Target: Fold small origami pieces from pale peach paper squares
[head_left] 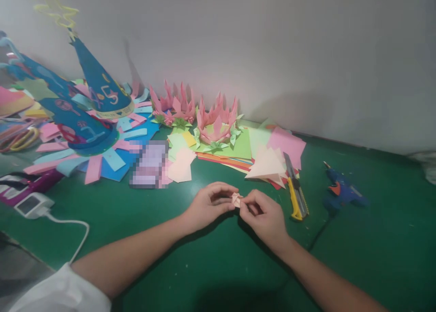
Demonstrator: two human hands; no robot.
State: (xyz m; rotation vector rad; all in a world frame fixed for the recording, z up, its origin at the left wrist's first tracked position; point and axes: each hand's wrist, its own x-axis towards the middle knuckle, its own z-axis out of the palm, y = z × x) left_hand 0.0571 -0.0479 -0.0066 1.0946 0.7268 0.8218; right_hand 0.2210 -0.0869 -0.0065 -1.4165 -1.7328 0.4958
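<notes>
Small pale-pink folded paper piece [236, 199] held over green tabletop [163, 244], between both hands. Left hand [208, 205] grip pinches its left end; right hand [264, 216] grip pinches its right. Long axis seems to run hand to hand; neither hand nearer. Yellow utility knife [295, 197] lies near, right of right hand.

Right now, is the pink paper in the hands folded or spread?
Folded: the pink paper is a small creased bundle pinched between left hand and right hand.

Two hands [207, 207], one folded paper piece [236, 199]. Two blue paper cones [102, 87], two pink paper lotuses [216, 121]. One yellow utility knife [295, 194], one blue glue gun [342, 191]
</notes>
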